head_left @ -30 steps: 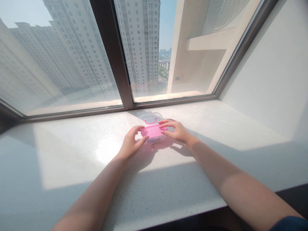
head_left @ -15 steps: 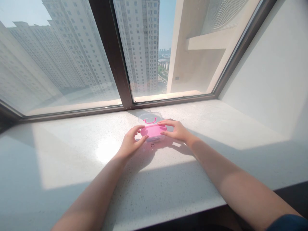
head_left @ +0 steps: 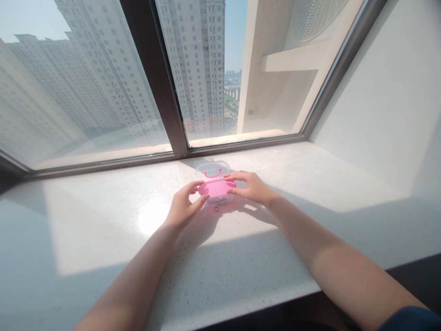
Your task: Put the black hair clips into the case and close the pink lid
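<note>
Dark blue cloth on your right sleeve [head_left: 408, 319] pokes into the bottom corner, closest to the camera, with both your bare forearms stretching away from you over a pale speckled windowsill [head_left: 248, 262]. Sunlight and shadow cut across it in big patches, plus there's a really bright glare spot off to the left of your left wrist.

Next up is a small dark ring [head_left: 216, 209] lying on the sill, just this side of the box, not touching either hand.

Then your hands. Your left hand [head_left: 181, 206] has the left end of a pink tray [head_left: 216, 188], thumb at the near edge and fingers curled round toward the far side. Your right hand [head_left: 252, 187] does pretty much the same at the right end, thumb and fingers spread about as far as the tray is deep. So the tray sits between your two hands, over a clear box [head_left: 219, 201]. Can't tell if it's fully seated in there or a touch above.

Just behind the tray you've got the clear lid [head_left: 203, 170] with its pink handle [head_left: 212, 175]. Past that, a dark brown window frame [head_left: 179, 143], then tall apartment blocks [head_left: 200, 69] outside.
</note>
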`<state>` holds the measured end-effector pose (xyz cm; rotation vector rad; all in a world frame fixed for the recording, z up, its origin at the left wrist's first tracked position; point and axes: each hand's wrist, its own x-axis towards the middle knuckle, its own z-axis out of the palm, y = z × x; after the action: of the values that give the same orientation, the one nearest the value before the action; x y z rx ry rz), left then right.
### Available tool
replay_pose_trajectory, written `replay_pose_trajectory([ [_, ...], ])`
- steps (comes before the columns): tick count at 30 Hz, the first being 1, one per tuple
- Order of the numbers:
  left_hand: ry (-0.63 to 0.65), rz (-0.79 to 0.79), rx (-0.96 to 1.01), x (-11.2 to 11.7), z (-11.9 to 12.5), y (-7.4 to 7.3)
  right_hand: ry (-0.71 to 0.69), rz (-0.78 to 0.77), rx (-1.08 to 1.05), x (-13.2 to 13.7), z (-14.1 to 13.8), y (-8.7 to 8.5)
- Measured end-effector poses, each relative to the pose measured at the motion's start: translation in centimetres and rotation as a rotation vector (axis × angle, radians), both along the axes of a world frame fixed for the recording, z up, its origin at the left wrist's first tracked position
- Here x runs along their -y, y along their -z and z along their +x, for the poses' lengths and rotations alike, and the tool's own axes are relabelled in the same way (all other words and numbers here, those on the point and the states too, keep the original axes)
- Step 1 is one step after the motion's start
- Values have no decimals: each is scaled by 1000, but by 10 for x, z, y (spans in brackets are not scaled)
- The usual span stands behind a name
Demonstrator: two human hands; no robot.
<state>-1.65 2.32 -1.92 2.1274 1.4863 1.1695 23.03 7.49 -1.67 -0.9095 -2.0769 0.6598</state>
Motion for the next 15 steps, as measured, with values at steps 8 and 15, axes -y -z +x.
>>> replay_pose_trajectory([
  [8,26,-46,72,-1,-4,2,-59,-122,-5,-2,4,-4],
  [15,79,-63,104,-5,-8,6,-28,-128,30,1,4,-8],
])
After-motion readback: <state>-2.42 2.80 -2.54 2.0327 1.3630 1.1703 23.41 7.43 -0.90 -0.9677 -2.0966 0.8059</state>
